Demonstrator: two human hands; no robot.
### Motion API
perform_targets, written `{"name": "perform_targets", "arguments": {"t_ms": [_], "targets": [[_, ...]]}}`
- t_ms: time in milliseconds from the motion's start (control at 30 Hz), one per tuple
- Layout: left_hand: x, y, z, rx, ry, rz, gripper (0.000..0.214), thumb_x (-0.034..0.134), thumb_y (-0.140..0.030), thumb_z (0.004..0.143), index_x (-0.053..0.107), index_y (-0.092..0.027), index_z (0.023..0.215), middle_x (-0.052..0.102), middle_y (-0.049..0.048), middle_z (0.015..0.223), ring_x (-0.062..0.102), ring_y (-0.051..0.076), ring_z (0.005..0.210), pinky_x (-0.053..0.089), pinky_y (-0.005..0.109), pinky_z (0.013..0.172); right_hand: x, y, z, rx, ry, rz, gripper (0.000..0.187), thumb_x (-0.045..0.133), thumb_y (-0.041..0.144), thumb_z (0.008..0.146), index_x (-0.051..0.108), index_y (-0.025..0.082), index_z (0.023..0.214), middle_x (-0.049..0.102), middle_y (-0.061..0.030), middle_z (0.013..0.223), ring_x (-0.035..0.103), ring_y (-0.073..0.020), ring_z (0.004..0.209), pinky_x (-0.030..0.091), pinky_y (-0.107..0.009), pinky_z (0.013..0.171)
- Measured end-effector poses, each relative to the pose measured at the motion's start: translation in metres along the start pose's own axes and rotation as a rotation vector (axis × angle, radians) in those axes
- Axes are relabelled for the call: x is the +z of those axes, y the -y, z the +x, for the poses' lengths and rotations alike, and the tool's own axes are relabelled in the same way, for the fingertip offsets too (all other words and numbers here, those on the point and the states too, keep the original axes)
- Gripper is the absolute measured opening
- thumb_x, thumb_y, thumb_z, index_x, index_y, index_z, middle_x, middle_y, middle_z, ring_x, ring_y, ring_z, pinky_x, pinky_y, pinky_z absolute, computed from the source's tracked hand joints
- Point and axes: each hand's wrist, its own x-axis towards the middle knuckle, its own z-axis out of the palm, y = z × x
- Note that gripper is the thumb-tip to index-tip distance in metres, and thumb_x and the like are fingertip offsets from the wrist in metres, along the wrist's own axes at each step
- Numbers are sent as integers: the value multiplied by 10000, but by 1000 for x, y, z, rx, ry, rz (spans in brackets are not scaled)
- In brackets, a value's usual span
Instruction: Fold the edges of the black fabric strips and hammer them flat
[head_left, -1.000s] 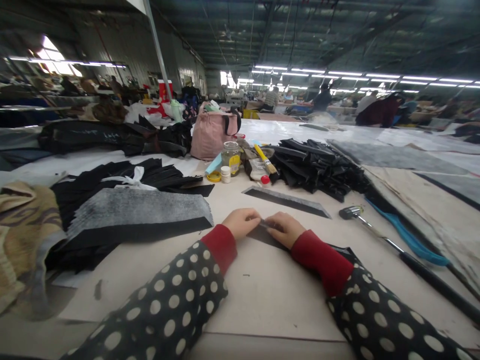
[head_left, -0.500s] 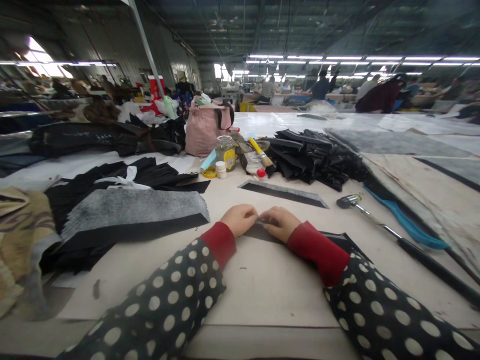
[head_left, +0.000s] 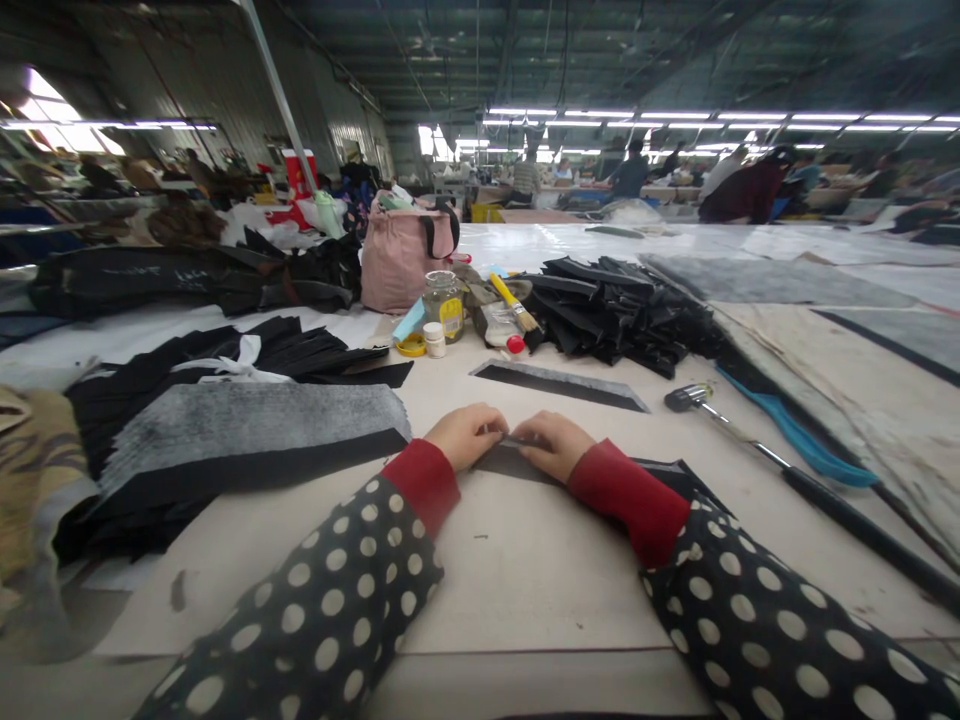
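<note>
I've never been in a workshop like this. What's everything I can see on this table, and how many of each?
pink bag: one, pink with black straps, far side of the table
glass jar: one, clear with yellow label, near the bag
paintbrush: one, yellow handle, right of the jar
heap of strips: one heap, black, ahead and right of the hands
grey-and-black panel: one, grey and black, left of the hands
tapered strip: one, grey and black, just ahead of the hands
hammer: one, metal head, black handle, right side
dark strip: one, black, under the hands
left hand: one, pinching the dark strip
right hand: one, pinching the dark strip
sleeves: two, black with white dots and red cuffs, reaching in from below
</note>
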Motion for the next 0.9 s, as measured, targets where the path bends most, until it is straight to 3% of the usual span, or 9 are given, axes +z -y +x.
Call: {"name": "perform_targets", "arguments": {"t_ms": [133, 267, 533, 700, 800, 900], "targets": [[-1, -1, -1, 40, 11, 64, 165, 465, -110, 730, 595, -187, 796, 546, -11, 793, 502, 125, 759, 399, 229, 707, -4, 4, -2, -33, 27, -77, 247, 532, 167, 733, 620, 162, 964, 574, -66, 884, 498, -164, 821, 382, -307, 778], [-2, -3, -3, 168, 25, 179, 195, 399, -91, 776, 572, -179, 799, 545, 3, 822, 501, 127, 791, 397, 233, 730, -5, 6, -3, -89, 46, -210, 252, 478, 196, 778, 613, 183, 991, 575, -78, 952, 493, -186, 880, 370, -318, 784], [-5, -1, -14, 350, 90, 371, 275, 332, -52, 806, 565, -154, 912, 563, 60, 947, 479, 158, 867, 407, 283, 807, 1, 19, -6, -118, 44, -467, 229, 402, 198, 820, 609, 173, 916, 564, -92, 908, 480, -203, 820, 350, -330, 684], [-9, -9, -24, 323, 76, 341, 275, 352, -91, 818, 569, -145, 977, 571, 67, 967, 483, 169, 899, 404, 301, 838, 0, 28, -10, -91, 44, -456, 260, 389, 205, 825, 613, 202, 956, 577, -78, 952, 486, -206, 854, 362, -332, 693], [-9, -11, -27, 301, 61, 336, 258, 352, -150, 850, 573, -146, 982, 572, 68, 976, 487, 174, 904, 403, 310, 837, -17, 12, -27, -58, 5, -421, 292, 394, 242, 827, 597, 197, 1033, 583, -86, 1016, 506, -212, 873, 389, -352, 739], [-8, -9, -28, 309, 47, 318, 254, 356, -157, 855, 573, -151, 988, 570, 65, 986, 488, 170, 907, 400, 307, 837, -50, -37, -68, 64, -161, -433, 371, 358, 246, 837, 537, 116, 1135, 570, -138, 1080, 513, -224, 956, 398, -360, 826]]}}
